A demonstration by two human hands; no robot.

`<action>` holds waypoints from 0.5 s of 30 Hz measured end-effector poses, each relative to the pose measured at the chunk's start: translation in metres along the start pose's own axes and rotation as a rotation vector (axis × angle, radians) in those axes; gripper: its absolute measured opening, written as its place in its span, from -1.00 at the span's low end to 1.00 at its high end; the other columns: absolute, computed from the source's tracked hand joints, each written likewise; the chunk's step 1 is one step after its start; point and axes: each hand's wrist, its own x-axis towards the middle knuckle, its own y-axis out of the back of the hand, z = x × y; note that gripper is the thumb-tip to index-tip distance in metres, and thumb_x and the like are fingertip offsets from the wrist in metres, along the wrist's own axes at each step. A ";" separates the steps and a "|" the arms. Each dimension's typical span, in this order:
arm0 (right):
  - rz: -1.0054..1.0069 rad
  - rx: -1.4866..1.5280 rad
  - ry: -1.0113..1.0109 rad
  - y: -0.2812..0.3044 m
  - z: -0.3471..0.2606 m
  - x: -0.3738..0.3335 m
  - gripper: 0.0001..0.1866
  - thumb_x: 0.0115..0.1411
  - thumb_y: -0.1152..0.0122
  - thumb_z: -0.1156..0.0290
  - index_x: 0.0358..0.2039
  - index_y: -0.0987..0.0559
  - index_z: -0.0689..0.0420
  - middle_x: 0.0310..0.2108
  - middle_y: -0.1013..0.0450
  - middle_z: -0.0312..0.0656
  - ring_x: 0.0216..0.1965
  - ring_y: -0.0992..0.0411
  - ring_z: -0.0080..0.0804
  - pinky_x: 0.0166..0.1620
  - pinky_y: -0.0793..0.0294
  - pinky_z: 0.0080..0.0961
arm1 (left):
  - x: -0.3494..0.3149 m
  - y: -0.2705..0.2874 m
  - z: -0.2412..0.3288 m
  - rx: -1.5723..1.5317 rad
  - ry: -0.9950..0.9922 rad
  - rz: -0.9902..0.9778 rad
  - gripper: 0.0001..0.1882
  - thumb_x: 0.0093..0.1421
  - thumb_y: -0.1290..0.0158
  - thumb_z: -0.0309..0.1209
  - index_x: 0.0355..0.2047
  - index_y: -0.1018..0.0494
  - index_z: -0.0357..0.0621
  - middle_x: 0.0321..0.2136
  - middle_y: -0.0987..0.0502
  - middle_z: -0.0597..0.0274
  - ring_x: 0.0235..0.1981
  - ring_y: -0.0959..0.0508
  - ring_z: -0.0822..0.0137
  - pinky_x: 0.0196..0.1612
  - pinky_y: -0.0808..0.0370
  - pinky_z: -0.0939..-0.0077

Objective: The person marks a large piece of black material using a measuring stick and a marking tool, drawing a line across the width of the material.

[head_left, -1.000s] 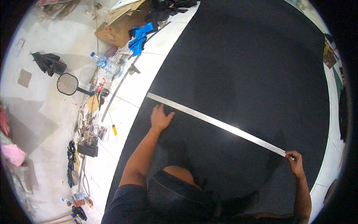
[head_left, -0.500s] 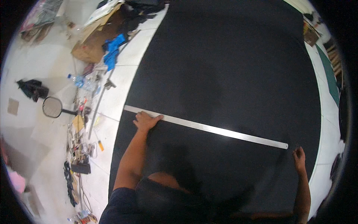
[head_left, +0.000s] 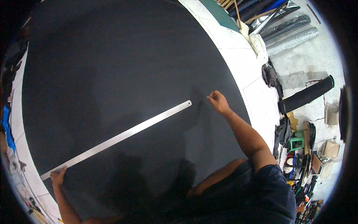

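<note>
A long metal ruler (head_left: 119, 137) lies slantwise on a wide sheet of black cloth (head_left: 130, 67), its far right end rounded and pierced by a hole. My left hand (head_left: 57, 177) holds the ruler down near its left end, thumb spread away from the fingers. Beyond the ruler's right end, my right hand (head_left: 219, 102) is raised a little over the cloth, thumb and fingers pinched together. Something thin and small shows at those fingertips, too small to name. My right hand does not touch the ruler.
White floor tiles (head_left: 233, 61) border the cloth. On the right are a black roll (head_left: 307, 94), plastic-wrapped rolls (head_left: 292, 41), a green stool (head_left: 297, 142) and piled clutter. Blue material (head_left: 6, 128) lies at the left edge. Part of my leg (head_left: 220, 175) is on the cloth.
My view has swung to the right, so the ruler now slants up to the right. My left hand stays near the ruler's left end; my right hand stays off its right end, pinched.
</note>
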 end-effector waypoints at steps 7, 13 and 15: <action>-0.026 0.159 0.112 -0.068 -0.022 -0.004 -0.72 0.34 -0.16 0.26 -0.16 -0.53 0.24 -0.25 -0.59 -0.11 -0.22 -0.56 -0.36 -0.09 -0.50 -0.42 | -0.009 0.024 0.021 -0.183 -0.043 -0.205 -0.04 -0.09 -0.39 0.11 -0.04 -0.46 -0.70 0.05 -0.48 -0.45 0.16 -0.46 -0.15 0.29 -0.26 0.13; 0.002 0.060 0.157 -0.077 -0.018 0.001 -0.73 0.38 -0.08 0.26 -0.11 -0.54 0.20 -0.24 -0.61 -0.03 -0.20 -0.60 -0.18 -0.10 -0.53 -0.28 | -0.008 0.019 0.038 -0.301 -0.007 -0.365 -0.10 -0.08 -0.41 0.02 -0.05 -0.47 -0.69 0.04 -0.50 -0.40 0.14 -0.48 -0.07 0.24 -0.34 0.18; -0.011 0.052 0.138 -0.078 -0.021 0.001 -0.74 0.37 -0.09 0.26 -0.11 -0.54 0.19 -0.24 -0.61 -0.02 -0.19 -0.60 -0.16 -0.10 -0.53 -0.29 | -0.010 0.021 0.035 -0.314 0.008 -0.378 -0.09 -0.09 -0.42 0.01 -0.04 -0.46 -0.69 0.03 -0.50 -0.40 0.13 -0.49 -0.07 0.23 -0.35 0.19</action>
